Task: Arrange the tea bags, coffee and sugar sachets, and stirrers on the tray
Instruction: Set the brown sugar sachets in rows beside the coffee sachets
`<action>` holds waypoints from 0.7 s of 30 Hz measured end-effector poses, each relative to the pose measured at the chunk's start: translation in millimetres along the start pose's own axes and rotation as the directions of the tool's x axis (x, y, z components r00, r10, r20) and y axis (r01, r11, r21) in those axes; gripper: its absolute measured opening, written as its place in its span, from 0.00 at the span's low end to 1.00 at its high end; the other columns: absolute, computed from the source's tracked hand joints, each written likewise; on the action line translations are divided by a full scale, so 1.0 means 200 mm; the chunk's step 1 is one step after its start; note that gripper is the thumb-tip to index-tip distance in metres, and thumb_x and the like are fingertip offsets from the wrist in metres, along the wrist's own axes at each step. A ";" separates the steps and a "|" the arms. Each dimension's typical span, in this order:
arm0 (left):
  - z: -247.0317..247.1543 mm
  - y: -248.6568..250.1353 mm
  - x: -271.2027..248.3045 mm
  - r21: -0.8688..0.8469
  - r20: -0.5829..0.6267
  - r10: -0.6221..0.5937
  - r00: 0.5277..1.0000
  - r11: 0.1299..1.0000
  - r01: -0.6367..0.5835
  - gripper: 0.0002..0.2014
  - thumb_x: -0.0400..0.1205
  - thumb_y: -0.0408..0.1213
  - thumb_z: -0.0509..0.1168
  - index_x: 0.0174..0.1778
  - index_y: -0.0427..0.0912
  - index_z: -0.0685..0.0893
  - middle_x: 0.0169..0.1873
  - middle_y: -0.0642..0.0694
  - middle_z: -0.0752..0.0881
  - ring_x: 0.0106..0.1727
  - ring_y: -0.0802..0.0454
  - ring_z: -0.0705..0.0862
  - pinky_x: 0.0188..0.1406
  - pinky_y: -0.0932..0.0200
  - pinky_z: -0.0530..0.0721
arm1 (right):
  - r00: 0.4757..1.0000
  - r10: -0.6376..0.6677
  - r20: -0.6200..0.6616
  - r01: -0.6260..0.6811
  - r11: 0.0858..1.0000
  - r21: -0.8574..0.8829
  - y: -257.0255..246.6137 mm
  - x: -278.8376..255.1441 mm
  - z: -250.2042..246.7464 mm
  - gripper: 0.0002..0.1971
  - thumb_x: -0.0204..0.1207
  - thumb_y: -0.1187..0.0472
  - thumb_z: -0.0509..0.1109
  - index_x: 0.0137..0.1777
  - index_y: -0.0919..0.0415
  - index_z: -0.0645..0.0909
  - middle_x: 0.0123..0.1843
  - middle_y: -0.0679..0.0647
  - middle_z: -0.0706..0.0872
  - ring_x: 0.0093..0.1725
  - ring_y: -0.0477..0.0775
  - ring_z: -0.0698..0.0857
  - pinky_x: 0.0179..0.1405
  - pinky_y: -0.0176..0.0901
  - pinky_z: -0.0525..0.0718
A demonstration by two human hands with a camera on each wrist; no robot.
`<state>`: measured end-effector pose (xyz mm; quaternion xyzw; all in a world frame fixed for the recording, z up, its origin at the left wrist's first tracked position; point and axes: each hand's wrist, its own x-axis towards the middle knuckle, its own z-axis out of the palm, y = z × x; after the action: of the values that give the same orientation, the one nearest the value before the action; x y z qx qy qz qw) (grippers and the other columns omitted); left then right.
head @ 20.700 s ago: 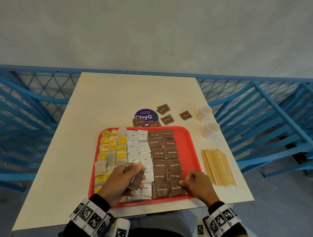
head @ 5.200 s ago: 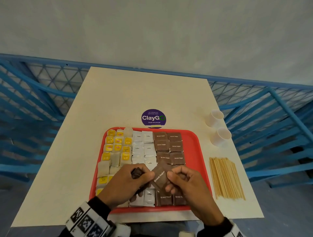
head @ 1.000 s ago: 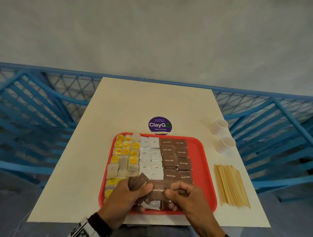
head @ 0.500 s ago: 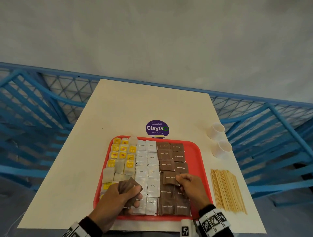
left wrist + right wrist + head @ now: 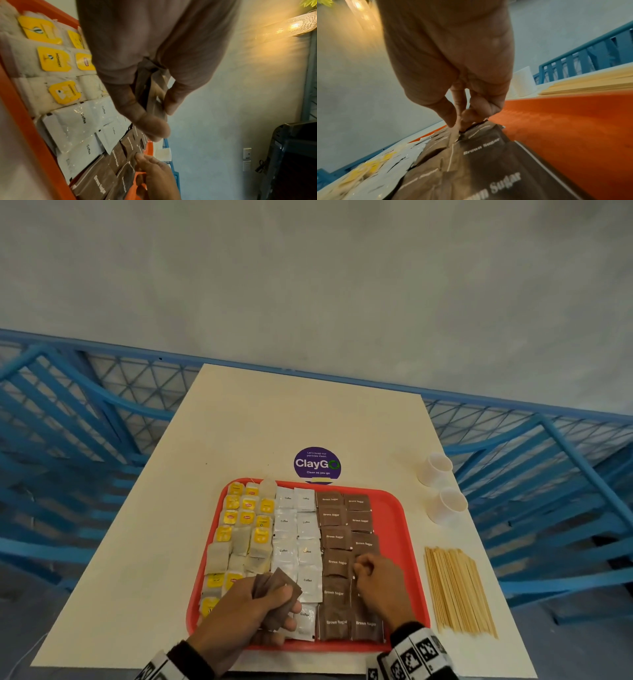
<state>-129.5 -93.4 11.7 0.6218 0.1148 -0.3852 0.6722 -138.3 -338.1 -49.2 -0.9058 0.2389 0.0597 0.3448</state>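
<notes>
the right hand pinches the far edge of a brown sugar sachet lying in the right brown column on the red tray — better to slide it flat, edges touching its neighbours, without lifting them. the left hand is clamped on a spare stack of brown sachets over the tray's near side; the stirrers lie on the table, not yet on the tray.

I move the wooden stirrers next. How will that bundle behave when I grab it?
The wooden stirrers are thin loose sticks lying side by side on the table, so they would probably feel light and stiff. With no band visible, the bundle would likely fan apart or shed sticks.
</notes>
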 end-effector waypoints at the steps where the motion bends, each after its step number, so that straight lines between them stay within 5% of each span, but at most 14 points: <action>1: 0.00 0.00 0.00 -0.001 -0.003 0.001 1.000 1.000 -0.001 0.10 0.85 0.35 0.68 0.53 0.30 0.86 0.45 0.34 0.92 0.38 0.44 0.89 0.28 0.56 0.84 | 1.000 -0.023 -0.018 0.023 0.999 -0.023 -0.01 0.01 0.00 0.09 0.83 0.61 0.67 0.43 0.51 0.86 0.38 0.42 0.87 0.37 0.35 0.81 0.36 0.27 0.75; 7: -0.02 0.05 -0.03 -0.047 0.012 -0.005 1.000 0.999 0.005 0.08 0.86 0.30 0.64 0.56 0.32 0.86 0.48 0.36 0.92 0.44 0.43 0.92 0.31 0.54 0.87 | 0.998 -0.029 -0.050 0.027 0.999 -0.036 -0.04 -0.01 -0.04 0.10 0.83 0.60 0.67 0.41 0.50 0.84 0.39 0.42 0.87 0.39 0.38 0.84 0.48 0.41 0.87; 12: -0.01 0.09 -0.05 -0.140 0.172 0.004 0.985 0.990 0.020 0.13 0.85 0.25 0.63 0.65 0.34 0.81 0.56 0.35 0.91 0.57 0.38 0.91 0.44 0.49 0.92 | 0.967 -0.239 0.087 0.205 0.934 0.291 -0.27 -0.21 -0.15 0.08 0.81 0.49 0.71 0.44 0.48 0.89 0.37 0.41 0.90 0.36 0.33 0.83 0.37 0.26 0.77; 15: 0.03 0.11 -0.04 0.009 0.183 0.073 0.980 0.997 -0.076 0.13 0.84 0.31 0.67 0.64 0.31 0.80 0.52 0.34 0.91 0.52 0.37 0.92 0.36 0.54 0.91 | 0.901 -0.358 0.245 0.231 0.874 0.427 -0.39 -0.29 -0.19 0.07 0.78 0.52 0.76 0.44 0.55 0.91 0.37 0.48 0.91 0.34 0.38 0.83 0.38 0.31 0.80; 21: 0.07 0.20 -0.03 0.137 0.079 0.282 0.956 0.947 -0.290 0.18 0.84 0.46 0.66 0.45 0.31 0.83 0.30 0.40 0.87 0.28 0.46 0.86 0.18 0.61 0.79 | 0.921 -0.252 0.296 0.003 0.766 0.643 -0.36 -0.32 -0.27 0.16 0.81 0.51 0.70 0.37 0.60 0.88 0.31 0.54 0.86 0.28 0.46 0.78 0.27 0.33 0.73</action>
<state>-111.4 -105.9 48.4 0.6682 -0.0249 -0.3091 0.6762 -162.9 -302.2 52.7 -0.7243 0.1131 0.1195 0.6696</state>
